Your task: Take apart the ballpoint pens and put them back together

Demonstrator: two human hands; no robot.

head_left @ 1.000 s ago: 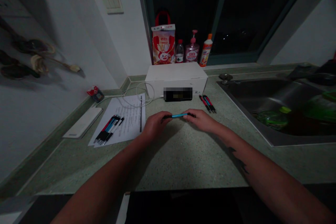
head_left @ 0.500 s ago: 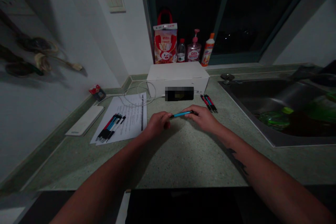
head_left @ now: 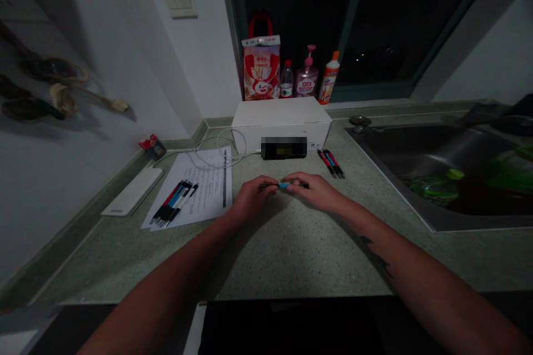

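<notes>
Between my two hands, a blue pen (head_left: 283,185) with black ends lies nearly level above the countertop. My left hand (head_left: 255,194) pinches its black left end. Toward the other end, the fingers of my right hand (head_left: 313,191) are closed on the barrel and cover part of it. Beyond my right hand, several red, blue and black pens (head_left: 331,164) lie side by side on the counter. Another bunch of pens (head_left: 175,203), red, blue and white with black grips, rests on printed sheets of paper (head_left: 208,177) to the left.
Behind my hands stands a white box (head_left: 283,113) with a dark phone-like device (head_left: 283,150) in front of it and a white cable (head_left: 227,163). A white flat slab (head_left: 133,193) lies left of the paper. At right is a metal sink (head_left: 400,177). Bottles (head_left: 307,79) line the windowsill.
My hands have drawn closer together along the pen, so less of its blue barrel shows. The pen has gone from slightly slanted to nearly level.
</notes>
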